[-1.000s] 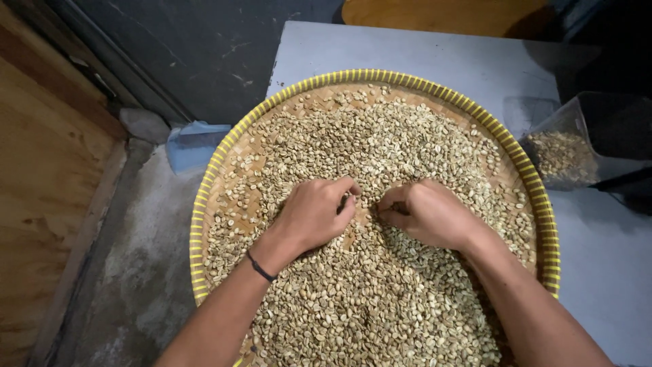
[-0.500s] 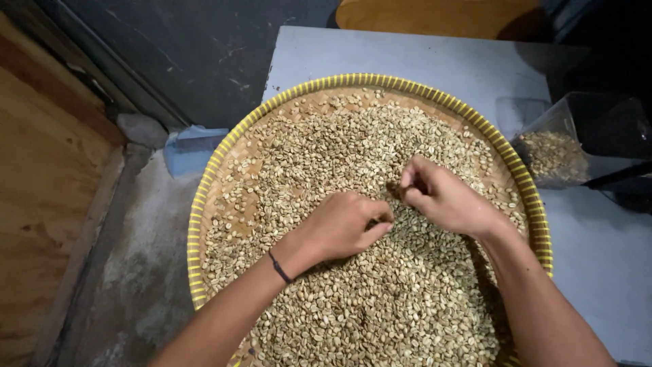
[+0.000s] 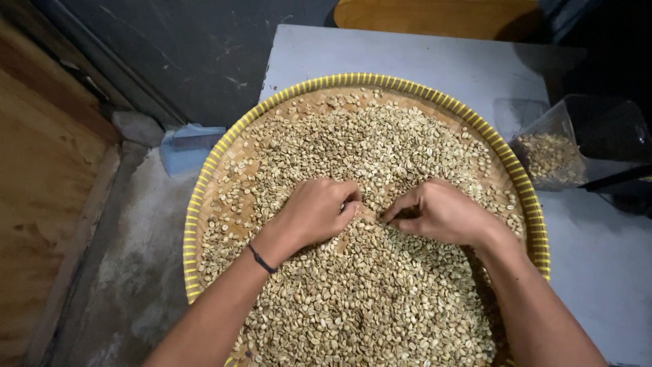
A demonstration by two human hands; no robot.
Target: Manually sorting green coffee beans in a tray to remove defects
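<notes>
Table: pale grey table [image 3: 435, 54], carrying the tray and the container; a dark wall and a concrete floor to the left of it.
Tray: round woven tray [image 3: 204, 204] with a yellow rim, covering most of the table and overhanging its left edge.
Beans: pale green-beige beans [image 3: 380, 136] spread in a thick layer across the tray, thinner near the far-left rim where bare weave shows.
Container: clear plastic container [image 3: 564, 153] at the right, just beside the tray rim, partly filled with the same kind of beans.
Blue object: light blue plastic piece [image 3: 187, 146] on the floor, left of the tray, below the table edge.
Wooden board: brown board [image 3: 41, 204] along the left border, well apart from the tray.
In the way: nothing over the hands; forearms covering part of the near bean layer.
Left hand: left hand [image 3: 316, 211] resting knuckles-up on the beans near the tray's middle, a dark band on the wrist.
Left grip: fingers curled inward, tips pressed into the beans; whether any bean is pinched, cannot tell.
Right hand: right hand [image 3: 438, 211] just beside the left, also lying on the beans.
Right grip: fingers bent and drawn together, tips touching the beans; contents hidden under the hand.
</notes>
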